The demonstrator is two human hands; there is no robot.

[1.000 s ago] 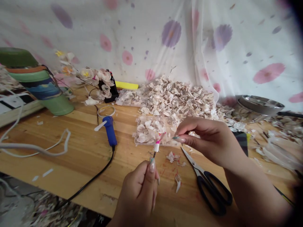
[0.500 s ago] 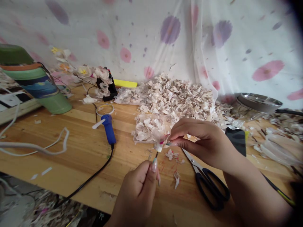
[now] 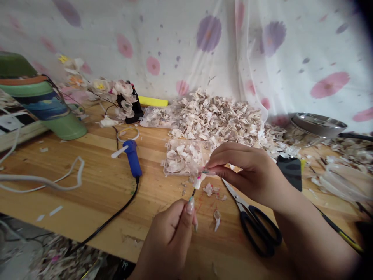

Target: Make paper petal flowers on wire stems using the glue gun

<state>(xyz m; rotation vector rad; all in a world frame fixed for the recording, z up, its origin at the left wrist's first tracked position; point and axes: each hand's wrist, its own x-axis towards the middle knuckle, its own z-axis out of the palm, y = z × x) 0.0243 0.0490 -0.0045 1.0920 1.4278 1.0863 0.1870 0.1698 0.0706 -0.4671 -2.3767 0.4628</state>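
Left hand (image 3: 175, 229): pinching thin stem (image 3: 193, 192) upright, near table (image 3: 96, 194) front edge | Right hand (image 3: 244, 171): fingertips closed on stem's white bud (image 3: 198, 181), just before clear tray (image 3: 183, 157) | Scissors (image 3: 253, 217): just right | Bare wood: left, up to blue tool (image 3: 132, 157).

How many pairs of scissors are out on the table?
1. The scissors with black handles lie on the wooden table, just beneath the right hand and right of the left hand. Others could be buried under the petal pile.
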